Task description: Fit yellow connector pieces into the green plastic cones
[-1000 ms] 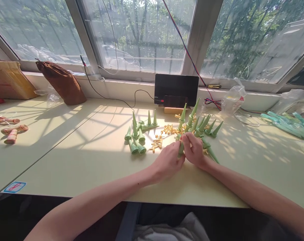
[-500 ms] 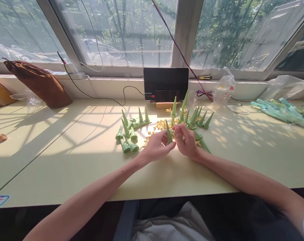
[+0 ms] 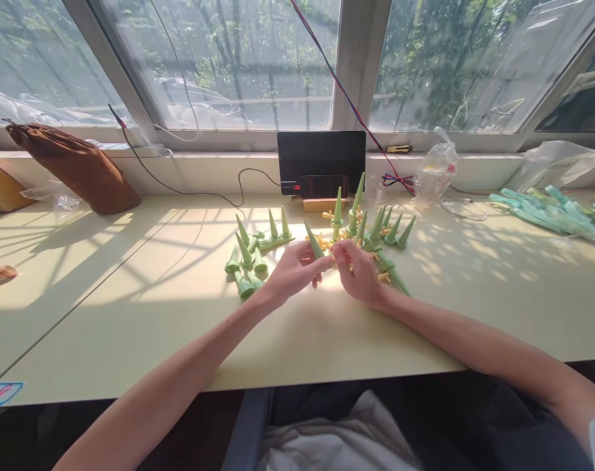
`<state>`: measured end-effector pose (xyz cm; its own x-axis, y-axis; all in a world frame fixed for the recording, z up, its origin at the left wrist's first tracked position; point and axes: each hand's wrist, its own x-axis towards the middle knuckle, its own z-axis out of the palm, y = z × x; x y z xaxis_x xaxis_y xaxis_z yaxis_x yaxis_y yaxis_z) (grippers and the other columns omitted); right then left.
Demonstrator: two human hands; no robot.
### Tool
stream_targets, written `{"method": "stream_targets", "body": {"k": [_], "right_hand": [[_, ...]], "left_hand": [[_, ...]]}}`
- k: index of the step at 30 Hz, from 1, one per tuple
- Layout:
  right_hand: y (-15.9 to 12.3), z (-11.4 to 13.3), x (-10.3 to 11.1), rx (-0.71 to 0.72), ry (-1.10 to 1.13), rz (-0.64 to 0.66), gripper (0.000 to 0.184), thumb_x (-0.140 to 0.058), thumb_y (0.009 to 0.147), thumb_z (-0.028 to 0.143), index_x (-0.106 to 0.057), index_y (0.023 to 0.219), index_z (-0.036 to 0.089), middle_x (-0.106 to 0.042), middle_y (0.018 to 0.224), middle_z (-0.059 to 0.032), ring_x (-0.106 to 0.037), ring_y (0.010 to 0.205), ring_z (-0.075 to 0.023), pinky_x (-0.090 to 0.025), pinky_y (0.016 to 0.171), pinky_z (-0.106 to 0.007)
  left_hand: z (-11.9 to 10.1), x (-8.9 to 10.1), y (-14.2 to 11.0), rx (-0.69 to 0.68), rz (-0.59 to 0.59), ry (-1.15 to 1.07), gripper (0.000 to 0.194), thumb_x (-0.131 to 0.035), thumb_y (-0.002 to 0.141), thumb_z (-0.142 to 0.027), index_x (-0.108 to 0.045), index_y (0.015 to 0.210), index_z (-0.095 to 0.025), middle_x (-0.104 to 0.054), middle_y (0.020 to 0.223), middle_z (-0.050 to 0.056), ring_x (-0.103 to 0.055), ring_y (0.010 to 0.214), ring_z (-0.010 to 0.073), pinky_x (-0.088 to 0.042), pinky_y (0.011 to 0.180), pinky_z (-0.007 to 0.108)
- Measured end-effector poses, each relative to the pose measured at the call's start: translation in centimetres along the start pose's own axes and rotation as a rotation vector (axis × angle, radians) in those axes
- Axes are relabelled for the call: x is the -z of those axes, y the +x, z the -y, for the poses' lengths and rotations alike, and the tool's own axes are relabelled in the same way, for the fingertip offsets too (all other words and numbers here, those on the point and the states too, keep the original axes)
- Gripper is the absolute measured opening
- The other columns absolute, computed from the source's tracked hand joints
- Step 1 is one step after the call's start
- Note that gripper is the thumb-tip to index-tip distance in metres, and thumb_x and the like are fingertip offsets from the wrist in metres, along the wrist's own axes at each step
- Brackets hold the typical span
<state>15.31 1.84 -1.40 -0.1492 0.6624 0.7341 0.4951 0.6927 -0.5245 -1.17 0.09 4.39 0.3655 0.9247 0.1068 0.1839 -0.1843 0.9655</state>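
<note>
Between its thumb and fingers, my left hand [image 3: 295,271] grips a green plastic cone [image 3: 313,241], its tip tilted up and to the left. Close beside it is my right hand [image 3: 357,269], fingers bent and pinched together at the cone's lower end; what they hold is hidden or too small to name. Small yellow pieces [image 3: 317,239] lie on the table behind both hands. Several green cones [image 3: 245,252] stand or lie left of my left hand. More green cones [image 3: 376,229], some with yellow pieces attached, stand beyond my right hand.
A black tablet [image 3: 322,157] and a phone [image 3: 323,186] lean on a wooden stand [image 3: 323,205] at the back. Brown bag [image 3: 76,169] stands back left. Pale turquoise plastic pieces [image 3: 552,212] lie far right, near clear plastic bags [image 3: 437,170]. A dark cable [image 3: 180,188] crosses the back.
My left hand has moved slightly left, and the cone in it has tipped further to the left. My right hand stays near the same spot, fingers still pinched.
</note>
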Motion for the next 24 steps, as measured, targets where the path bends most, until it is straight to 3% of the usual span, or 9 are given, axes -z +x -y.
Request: {"method": "stream_targets", "body": {"k": [7, 10, 13, 19, 24], "right_hand": [[0.05, 0.02, -0.39, 0.015, -0.073, 0.248, 0.010, -0.046, 0.094, 0.022, -0.056, 0.095, 0.019, -0.060, 0.079, -0.0013, -0.051, 0.060, -0.0117, -0.041, 0.057, -0.024], [0.13, 0.20, -0.41, 0.129, -0.112, 0.402, 0.017, -0.047, 0.094, 0.020, -0.058, 0.107, 0.020, -0.062, 0.095, -0.0066, -0.057, 0.080, -0.0173, -0.047, 0.068, -0.029], [0.21, 0.32, -0.45, 0.286, -0.108, 0.509, 0.025, -0.049, 0.093, 0.018, -0.057, 0.117, 0.022, -0.060, 0.109, -0.0090, -0.053, 0.101, -0.0219, -0.048, 0.083, -0.037], [0.17, 0.30, -0.54, 0.393, -0.149, 0.589, 0.032, -0.043, 0.096, 0.017, -0.056, 0.124, 0.027, -0.054, 0.126, -0.0086, -0.046, 0.108, -0.0228, -0.044, 0.093, -0.044], [0.15, 0.26, -0.43, 0.404, -0.135, 0.631, 0.027, -0.042, 0.097, 0.016, -0.061, 0.114, 0.024, -0.056, 0.122, -0.0088, -0.045, 0.109, -0.0227, -0.045, 0.094, -0.043]], "left_hand": [[-0.59, 0.59, 0.00, -0.073, -0.200, -0.144, 0.025, -0.065, 0.081, -0.038, -0.053, 0.072, -0.018, -0.049, 0.063, -0.002, -0.045, 0.047, 0.0072, -0.036, 0.041, 0.021], [-0.52, 0.65, 0.12, -0.105, -0.269, -0.181, 0.026, -0.065, 0.081, -0.037, -0.051, 0.071, -0.018, -0.046, 0.063, -0.003, -0.042, 0.047, 0.0064, -0.033, 0.040, 0.021], [-0.49, 0.56, 0.26, -0.110, -0.329, -0.204, 0.029, -0.064, 0.082, -0.038, -0.049, 0.069, -0.018, -0.045, 0.063, -0.004, -0.040, 0.045, 0.0053, -0.031, 0.039, 0.020], [-0.62, 0.36, 0.32, -0.121, -0.385, -0.239, 0.027, -0.065, 0.081, -0.038, -0.050, 0.071, -0.018, -0.045, 0.066, -0.004, -0.035, 0.043, 0.0038, -0.029, 0.038, 0.020], [-0.42, 0.26, 0.29, -0.120, -0.381, -0.220, 0.029, -0.065, 0.081, -0.039, -0.050, 0.070, -0.018, -0.044, 0.066, -0.004, -0.037, 0.044, 0.0045, -0.029, 0.038, 0.020]]}}
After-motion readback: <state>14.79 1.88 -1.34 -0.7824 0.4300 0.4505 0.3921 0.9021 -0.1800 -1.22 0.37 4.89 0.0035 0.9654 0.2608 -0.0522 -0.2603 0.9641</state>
